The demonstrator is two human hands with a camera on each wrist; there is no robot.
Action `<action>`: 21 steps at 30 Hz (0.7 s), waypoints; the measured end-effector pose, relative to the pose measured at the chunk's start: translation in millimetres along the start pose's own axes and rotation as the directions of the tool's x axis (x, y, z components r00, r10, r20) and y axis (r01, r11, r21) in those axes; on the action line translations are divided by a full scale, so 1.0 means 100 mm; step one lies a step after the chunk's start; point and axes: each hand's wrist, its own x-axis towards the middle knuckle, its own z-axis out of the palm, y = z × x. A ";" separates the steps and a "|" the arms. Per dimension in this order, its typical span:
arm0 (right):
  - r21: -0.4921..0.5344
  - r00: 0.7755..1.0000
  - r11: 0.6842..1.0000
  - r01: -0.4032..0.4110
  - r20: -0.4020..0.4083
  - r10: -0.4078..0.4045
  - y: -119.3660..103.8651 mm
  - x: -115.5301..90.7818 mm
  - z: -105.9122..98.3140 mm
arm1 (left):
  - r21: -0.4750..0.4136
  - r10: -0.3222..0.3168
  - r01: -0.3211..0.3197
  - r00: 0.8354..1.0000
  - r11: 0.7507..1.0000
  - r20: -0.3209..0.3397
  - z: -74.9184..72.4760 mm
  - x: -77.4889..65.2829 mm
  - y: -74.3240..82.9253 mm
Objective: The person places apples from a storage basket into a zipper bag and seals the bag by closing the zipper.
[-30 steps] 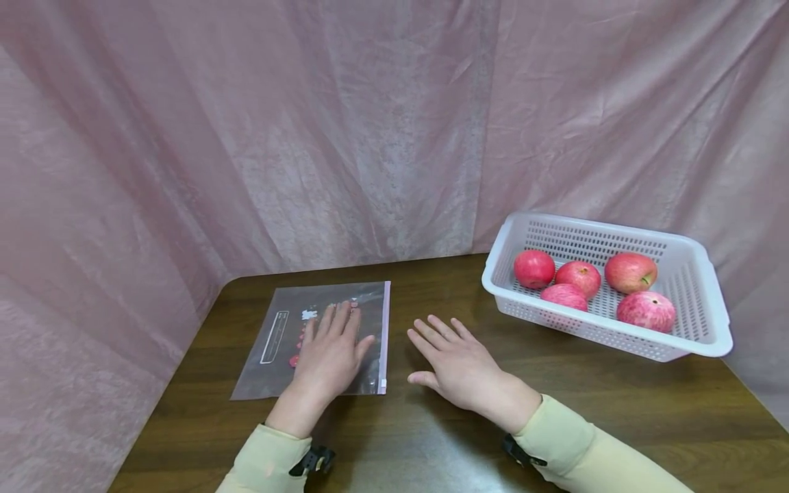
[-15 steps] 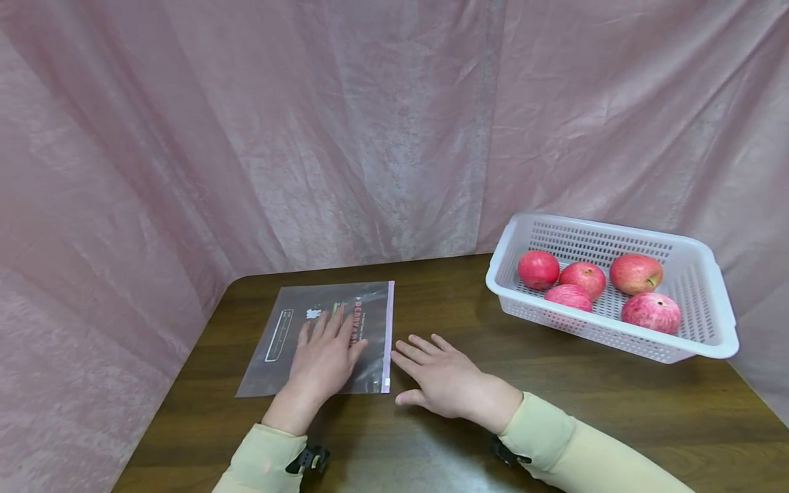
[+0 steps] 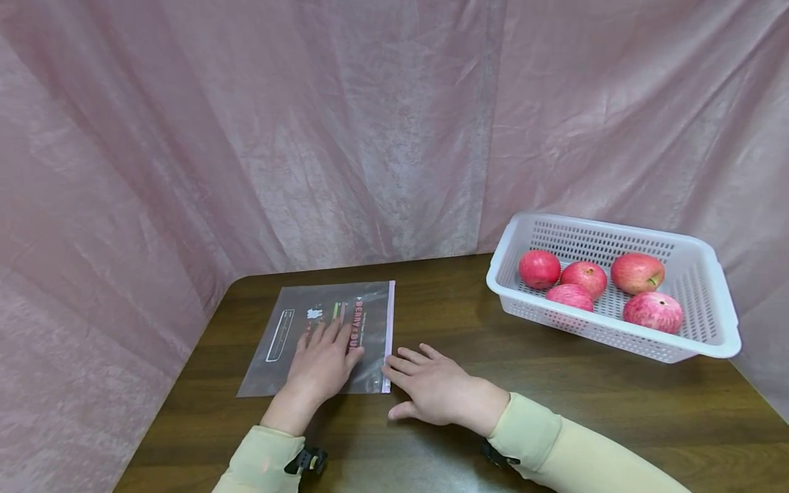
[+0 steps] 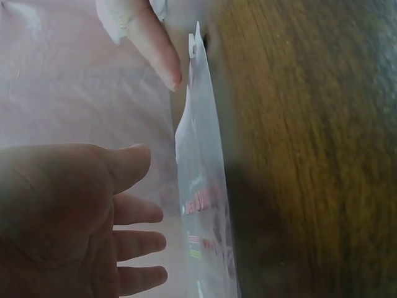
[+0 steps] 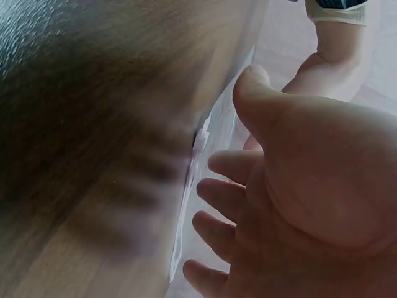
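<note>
A clear zip bag (image 3: 370,329) with a lilac closure strip lies flat on the wooden table, printed with pink lettering and a white figure. Over its middle, my left hand (image 3: 320,366) has its fingers stretched forward, palm down. In the left wrist view, a gap shows between those fingertips and the bag. My right hand (image 3: 434,390) reaches in from the right, fingers spread, its fingertips overlapping the strip's near end. The right wrist view shows the bag's slider (image 5: 201,139) near the right thumb and index finger. Neither hand grips anything.
A white perforated plastic basket (image 3: 504,274) holding several red apples (image 3: 653,312) stands at the right rear of the table (image 3: 468,294). A pink curtain (image 3: 370,137) hangs behind and at the left side.
My right hand has moved left and nearer to me, from beside the bag to its closure strip. My left hand has drawn slightly back, uncovering more of the print.
</note>
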 end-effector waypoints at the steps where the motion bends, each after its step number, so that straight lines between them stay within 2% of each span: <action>1: -0.004 1.000 1.000 0.001 0.004 -0.001 0.00 0.00 0.00 | 0.001 -0.003 0.003 1.000 1.000 0.006 0.01 0.00 0.00; 8: -0.006 1.000 1.000 0.004 0.014 -0.004 0.00 -0.01 0.01 | -0.007 -0.007 0.007 0.999 1.000 0.039 0.07 0.01 -0.04; 16: -0.012 1.000 1.000 0.008 0.020 -0.008 0.01 0.03 0.05 | -0.055 -0.002 0.007 0.995 0.998 0.101 0.10 -0.03 -0.06; 21: -0.015 1.000 1.000 -0.004 0.031 0.004 0.01 0.02 0.03 | -0.060 0.003 0.003 0.994 0.998 0.107 0.11 -0.02 -0.06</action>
